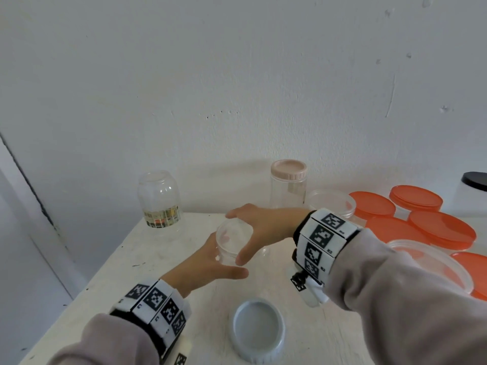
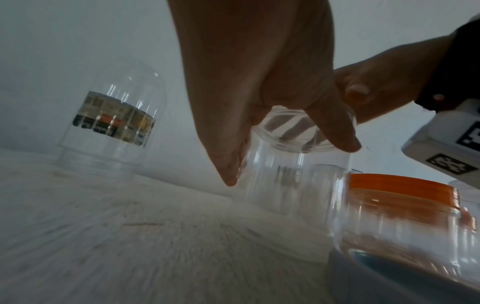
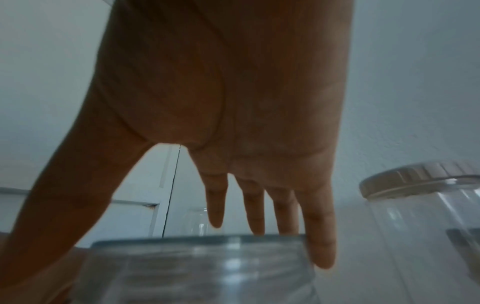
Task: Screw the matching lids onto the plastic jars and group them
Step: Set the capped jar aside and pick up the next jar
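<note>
A small clear plastic jar (image 1: 233,239) stands on the white table (image 1: 163,259) between my hands. My left hand (image 1: 210,262) grips its side, thumb in front and fingers behind. From above, my right hand (image 1: 257,227) spans its top, with the thumb down the near side and the fingers over the far rim. In the left wrist view the jar (image 2: 293,179) shows a narrower band at the top. Whether that band is a clear lid I cannot tell. In the right wrist view my fingers (image 3: 320,242) reach down past the jar's (image 3: 202,267) upper edge.
A grey lid (image 1: 257,330) lies open side up near the front. An upturned labelled jar (image 1: 160,201) stands back left, a tall jar with a pink lid (image 1: 288,185) behind my hands. Several orange-lidded tubs (image 1: 442,227), clear-lidded tubs (image 1: 332,204) and a black-lidded white jar (image 1: 474,191) crowd the right.
</note>
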The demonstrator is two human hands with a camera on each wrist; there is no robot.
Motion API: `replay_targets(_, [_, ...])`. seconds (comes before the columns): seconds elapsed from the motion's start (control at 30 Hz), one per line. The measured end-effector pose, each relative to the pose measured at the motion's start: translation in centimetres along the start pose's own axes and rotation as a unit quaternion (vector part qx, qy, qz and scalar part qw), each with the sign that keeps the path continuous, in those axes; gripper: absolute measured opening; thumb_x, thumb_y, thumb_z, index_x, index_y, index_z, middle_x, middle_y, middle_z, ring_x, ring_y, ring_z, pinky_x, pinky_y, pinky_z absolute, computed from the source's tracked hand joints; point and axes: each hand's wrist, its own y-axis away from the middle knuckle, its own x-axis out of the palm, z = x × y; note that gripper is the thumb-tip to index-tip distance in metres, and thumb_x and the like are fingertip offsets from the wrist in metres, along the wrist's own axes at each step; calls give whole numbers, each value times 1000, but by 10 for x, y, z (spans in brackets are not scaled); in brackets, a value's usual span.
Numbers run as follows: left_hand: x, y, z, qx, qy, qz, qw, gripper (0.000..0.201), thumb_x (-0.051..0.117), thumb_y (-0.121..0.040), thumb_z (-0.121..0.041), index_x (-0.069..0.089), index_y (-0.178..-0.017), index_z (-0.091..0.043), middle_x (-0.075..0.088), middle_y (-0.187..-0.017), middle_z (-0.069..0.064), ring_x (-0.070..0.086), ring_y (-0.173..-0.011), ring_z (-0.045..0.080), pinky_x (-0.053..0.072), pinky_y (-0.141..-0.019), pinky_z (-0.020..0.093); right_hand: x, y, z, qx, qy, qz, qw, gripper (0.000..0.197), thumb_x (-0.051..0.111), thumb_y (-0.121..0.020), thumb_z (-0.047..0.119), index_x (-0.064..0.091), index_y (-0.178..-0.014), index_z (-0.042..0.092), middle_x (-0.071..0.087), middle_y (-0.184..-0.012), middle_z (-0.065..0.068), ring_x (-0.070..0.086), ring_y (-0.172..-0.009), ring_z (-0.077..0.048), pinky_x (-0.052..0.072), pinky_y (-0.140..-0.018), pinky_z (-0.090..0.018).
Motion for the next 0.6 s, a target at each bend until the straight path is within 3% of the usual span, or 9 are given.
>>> replay_targets(0.07, [-1, -2, 5, -12, 2, -11, 1000, 108, 87, -64, -29, 19, -149, -31, 34, -148, -11, 35, -134, 10, 32, -113, 38, -5, -5, 5, 14, 40, 27, 999, 102, 79, -69, 53, 17, -149, 38, 22, -151, 10, 30, -137, -19, 31, -111, -47])
replay_targets(0.13, [-3, -3, 10, -15, -2, -16, 1000, 108, 87, -65, -31, 19, -148, -33, 35, -146, -13, 37, -131, 9, 36, -107, 29, -9, -8, 9, 25, 73, 41, 996, 102, 78, -68, 55, 17, -149, 38, 23, -151, 9, 31, -137, -20, 32, -110, -47])
replay_targets(0.23, [-3, -4, 13, -7, 1, -15, 1000, 104, 87, -64, -35, 21, -145, -38, 38, -139, -21, 39, -125, 2, 37, -87, 11, -12, -11, 12, 33, 100, 51, 993, 103, 78, -67, 56, 18, -149, 38, 26, -150, 8, 32, -135, -20, 33, -108, -47])
replay_targets(0.37, [-2, -3, 14, 5, 13, -21, 1000, 98, 87, -65, -31, 23, -138, -42, 39, -133, -25, 40, -122, -2, 38, -80, 6, -12, -13, 14, 34, 114, 51, 992, 105, 79, -65, 56, 18, -148, 40, 28, -148, 9, 34, -134, -20, 35, -106, -45])
replay_targets(0.5, [-2, -1, 12, 27, 20, -7, 999, 74, 85, -69, -21, 38, -118, -50, 52, -114, -42, 48, -107, -20, 41, -75, 0, -12, -14, 13, 32, 119, 55, 991, 107, 81, -62, 55, 17, -147, 45, 28, -146, 13, 31, -135, -19, 35, -107, -48])
replay_targets(0.6, [-2, -1, 11, 32, 18, 8, 999, 69, 83, -71, -17, 39, -113, -51, 48, -102, -54, 45, -97, -31, 38, -71, -5, -13, -13, 12, 27, 118, 61, 991, 107, 82, -63, 51, 17, -147, 47, 26, -147, 15, 28, -138, -18, 34, -108, -48])
